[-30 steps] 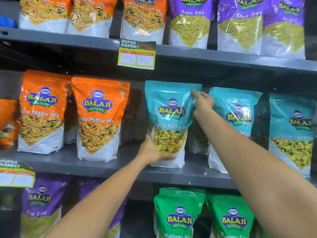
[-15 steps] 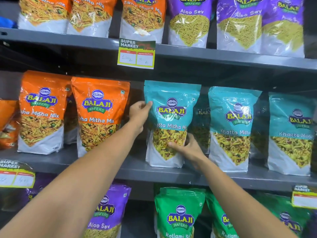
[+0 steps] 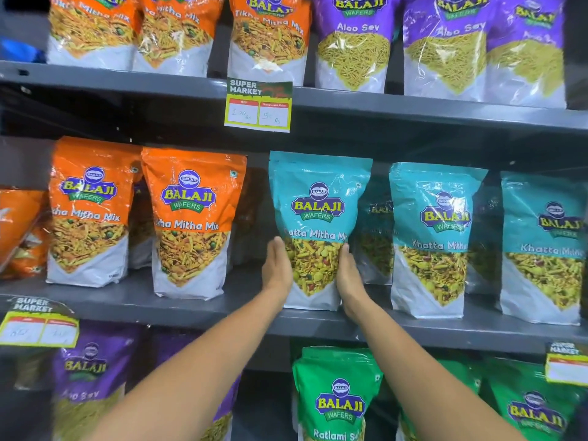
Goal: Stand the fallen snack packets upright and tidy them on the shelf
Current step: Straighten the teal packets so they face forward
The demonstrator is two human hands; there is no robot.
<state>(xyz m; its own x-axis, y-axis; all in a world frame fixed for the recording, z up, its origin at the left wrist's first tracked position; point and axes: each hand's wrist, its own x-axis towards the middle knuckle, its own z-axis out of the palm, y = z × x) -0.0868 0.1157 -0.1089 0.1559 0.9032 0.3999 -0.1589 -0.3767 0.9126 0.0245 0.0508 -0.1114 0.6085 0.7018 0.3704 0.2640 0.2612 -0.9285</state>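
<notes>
Left hand [image 3: 277, 272] lowered, right hand [image 3: 347, 276] opposite, flat fingers [image 3: 278, 251] pressing teal packet [image 3: 318, 198]

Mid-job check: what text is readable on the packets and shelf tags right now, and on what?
"BALAJI WAFERS": teal packet between left hand and right hand.
"Khatta Mitha": neighbouring teal packet.
"Tikha Mitha Mix": top-shelf orange packet.
"Aloo Sev": top-shelf purple packet.
"Ratlami S", cut off: green packet.
"SUPER MARKET": price tag; handwritten prices too blurred.

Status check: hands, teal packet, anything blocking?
Flat left hand and right hand press teal packet sides. Packet upright on middle shelf. Gaps to orange packet and next teal packet; nothing blocking.
</notes>
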